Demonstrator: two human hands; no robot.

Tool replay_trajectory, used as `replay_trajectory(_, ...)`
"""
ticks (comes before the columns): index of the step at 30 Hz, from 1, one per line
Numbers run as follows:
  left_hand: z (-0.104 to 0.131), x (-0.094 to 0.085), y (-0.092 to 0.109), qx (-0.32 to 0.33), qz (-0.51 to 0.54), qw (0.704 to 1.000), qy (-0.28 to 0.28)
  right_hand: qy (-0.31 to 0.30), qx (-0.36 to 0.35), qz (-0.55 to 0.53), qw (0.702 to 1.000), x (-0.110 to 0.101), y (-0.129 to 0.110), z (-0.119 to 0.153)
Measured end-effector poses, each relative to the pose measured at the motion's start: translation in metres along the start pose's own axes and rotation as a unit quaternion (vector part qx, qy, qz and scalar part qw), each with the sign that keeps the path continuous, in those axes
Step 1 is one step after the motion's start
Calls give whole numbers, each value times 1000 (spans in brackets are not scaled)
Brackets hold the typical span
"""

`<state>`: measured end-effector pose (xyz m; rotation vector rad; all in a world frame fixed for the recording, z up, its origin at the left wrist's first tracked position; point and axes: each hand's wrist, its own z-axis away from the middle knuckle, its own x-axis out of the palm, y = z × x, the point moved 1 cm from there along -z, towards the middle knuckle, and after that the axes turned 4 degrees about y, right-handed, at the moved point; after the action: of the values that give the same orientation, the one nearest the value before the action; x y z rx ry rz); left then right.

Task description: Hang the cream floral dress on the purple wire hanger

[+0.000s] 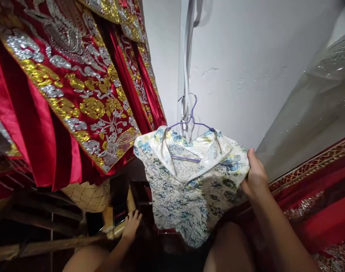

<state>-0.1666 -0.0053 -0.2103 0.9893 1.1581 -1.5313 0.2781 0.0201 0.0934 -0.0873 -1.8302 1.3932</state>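
Observation:
A short-sleeved floral blouse, cream with blue, green and yellow patterning and an open collar, hangs on a thin purple wire hanger. At the right, my right hand pinches the blouse's sleeve edge between thumb and fingers. The hanger's hook reaches up beside a pale hanging strap; I cannot tell whether it is hooked on. Lower left, my left hand lies with spread fingers at the end of a bamboo pole, apart from the blouse.
Red satin costumes with gold and silver sequin embroidery hang at the left, near the blouse. Beneath them is a bamboo frame with a yellow quilted piece. A scuffed white wall stands behind; red trimmed fabric lies right.

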Motion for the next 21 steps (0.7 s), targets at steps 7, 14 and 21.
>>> replay_trajectory(7,2,7,8,0,-18,1000,9,53,-23,-8,998,6,7,-14)
replay_trajectory(14,20,5,16,-16,61,998,-3,58,-48,4,997,8,16,-6)
replay_trajectory(21,11,-124,39,49,472,839,267,9,-49,24,998,11,3,-22)
